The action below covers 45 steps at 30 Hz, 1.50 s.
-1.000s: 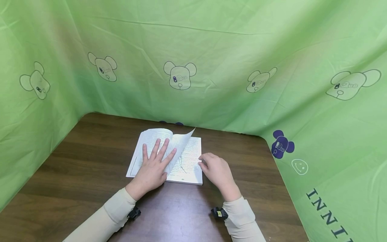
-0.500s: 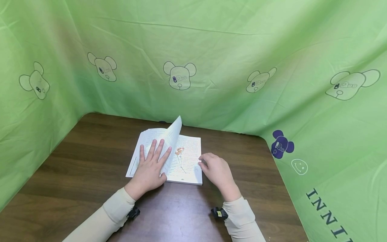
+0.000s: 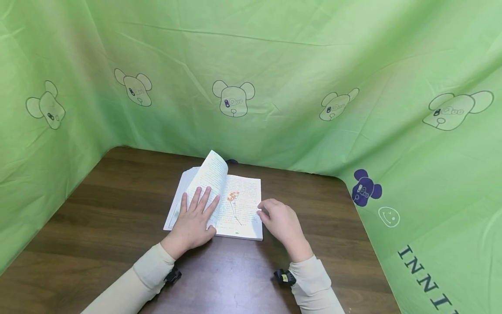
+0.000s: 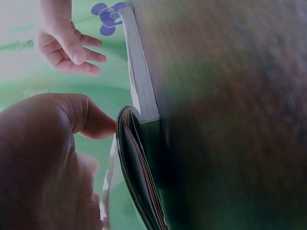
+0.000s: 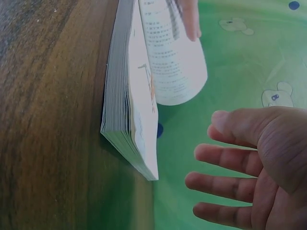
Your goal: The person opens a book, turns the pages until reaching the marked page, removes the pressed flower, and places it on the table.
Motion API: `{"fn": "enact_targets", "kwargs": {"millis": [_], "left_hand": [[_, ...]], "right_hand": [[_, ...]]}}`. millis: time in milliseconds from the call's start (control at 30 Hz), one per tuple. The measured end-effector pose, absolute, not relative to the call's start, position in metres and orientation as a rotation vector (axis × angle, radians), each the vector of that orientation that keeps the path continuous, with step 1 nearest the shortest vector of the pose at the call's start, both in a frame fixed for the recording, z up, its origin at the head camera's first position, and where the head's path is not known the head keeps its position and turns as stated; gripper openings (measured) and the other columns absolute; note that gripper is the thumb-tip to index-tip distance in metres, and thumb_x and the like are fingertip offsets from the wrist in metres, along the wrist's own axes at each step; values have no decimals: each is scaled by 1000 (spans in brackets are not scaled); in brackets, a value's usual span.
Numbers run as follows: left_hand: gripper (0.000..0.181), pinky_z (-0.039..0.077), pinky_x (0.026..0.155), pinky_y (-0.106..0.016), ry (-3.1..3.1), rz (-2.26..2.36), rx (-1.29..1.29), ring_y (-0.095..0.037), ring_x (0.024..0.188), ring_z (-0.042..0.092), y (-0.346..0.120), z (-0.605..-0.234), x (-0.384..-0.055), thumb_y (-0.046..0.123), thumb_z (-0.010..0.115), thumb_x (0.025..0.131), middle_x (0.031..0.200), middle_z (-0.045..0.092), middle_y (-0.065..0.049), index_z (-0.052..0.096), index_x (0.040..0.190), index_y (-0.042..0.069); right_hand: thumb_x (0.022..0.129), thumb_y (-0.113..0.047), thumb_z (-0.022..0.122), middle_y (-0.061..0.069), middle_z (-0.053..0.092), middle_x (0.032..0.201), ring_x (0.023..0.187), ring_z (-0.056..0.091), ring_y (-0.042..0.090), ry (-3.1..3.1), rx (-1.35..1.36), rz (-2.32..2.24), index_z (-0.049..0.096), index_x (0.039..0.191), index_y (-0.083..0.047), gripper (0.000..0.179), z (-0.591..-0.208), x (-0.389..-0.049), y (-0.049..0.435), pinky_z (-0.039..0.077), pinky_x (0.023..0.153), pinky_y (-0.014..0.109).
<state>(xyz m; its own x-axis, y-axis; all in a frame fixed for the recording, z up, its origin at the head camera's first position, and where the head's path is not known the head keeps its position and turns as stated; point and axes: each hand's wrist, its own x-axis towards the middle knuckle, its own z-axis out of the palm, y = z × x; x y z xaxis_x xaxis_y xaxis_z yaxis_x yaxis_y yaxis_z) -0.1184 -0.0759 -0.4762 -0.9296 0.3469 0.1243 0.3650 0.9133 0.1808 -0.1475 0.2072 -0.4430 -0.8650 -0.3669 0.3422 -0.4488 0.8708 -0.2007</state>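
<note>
An open book point(image 3: 252, 220) lies on the table, with an orange flower on thin stems point(image 3: 233, 198) flat against its right page. Fingers spread, my left hand point(image 3: 191, 224) rests on the left side of the book. A loose leaf point(image 3: 215, 169) curves up beyond those fingers, its far corner raised and leaning left. In the left wrist view the left thumb point(image 4: 98, 120) touches the bent pages near the spine. My right hand point(image 3: 283, 220) is beside the book's right edge, holding nothing. Its fingers point(image 5: 225, 187) are loosely extended in the right wrist view, apart from the page block point(image 5: 117, 91).
The brown wooden table point(image 3: 98, 209) extends around the book on all sides. Green cloth point(image 3: 282, 135) printed with bear heads hangs behind and at both sides. Each wrist bears a dark strapped device, such as the one on the right wrist point(image 3: 284, 276).
The raised leaf has swung from right to left, uncovering the orange flower on the right page. My left hand has shifted slightly left and nearer. The right hand has stayed put.
</note>
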Motion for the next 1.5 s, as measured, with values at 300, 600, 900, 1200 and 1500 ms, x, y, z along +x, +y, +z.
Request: {"fn": "enact_targets", "kwargs": {"millis": [300, 600, 900, 1200, 1500], "left_hand": [[74, 3, 119, -72, -3136, -483, -513, -44, 157, -1, -79, -478, -120, 39, 50, 94, 171, 10, -21, 34, 161, 10], [75, 13, 118, -72, -3214, -652, -487, -48, 156, 5, -88, -476, -119, 45, 49, 103, 170, 9, -24, 27, 162, 5], [70, 25, 119, -66, -3083, -739, -508, -53, 150, 24, -101, -478, -112, 45, 63, 100, 163, 29, -29, 45, 153, 3], [60, 29, 120, -59, -3088, -732, -494, -50, 149, 31, -112, -475, -102, 34, 68, 99, 158, 40, -27, 53, 147, 2], [63, 25, 120, -62, -3106, -774, -540, -48, 151, 27, -119, -482, -102, 31, 70, 97, 162, 36, -24, 50, 151, 5]], "right_hand": [[90, -18, 77, 0, 75, 103, 90, 72, 21, -2742, 637, 406, 74, 98, -15, 9, -443, -147, 207, 57, 76, 42], [93, -23, 75, -1, 74, 112, 94, 67, 18, -2792, 568, 584, 75, 103, -18, 11, -445, -147, 197, 55, 83, 42], [95, -27, 73, -2, 73, 117, 116, 67, 22, -2830, 478, 746, 76, 103, -20, 11, -453, -146, 185, 53, 97, 44], [93, -26, 75, -1, 73, 117, 120, 65, 22, -2783, 396, 923, 77, 101, -18, 11, -466, -144, 171, 49, 104, 43], [89, -24, 79, -2, 74, 112, 116, 66, 22, -2769, 423, 949, 77, 98, -17, 11, -484, -138, 168, 50, 102, 41]]}}
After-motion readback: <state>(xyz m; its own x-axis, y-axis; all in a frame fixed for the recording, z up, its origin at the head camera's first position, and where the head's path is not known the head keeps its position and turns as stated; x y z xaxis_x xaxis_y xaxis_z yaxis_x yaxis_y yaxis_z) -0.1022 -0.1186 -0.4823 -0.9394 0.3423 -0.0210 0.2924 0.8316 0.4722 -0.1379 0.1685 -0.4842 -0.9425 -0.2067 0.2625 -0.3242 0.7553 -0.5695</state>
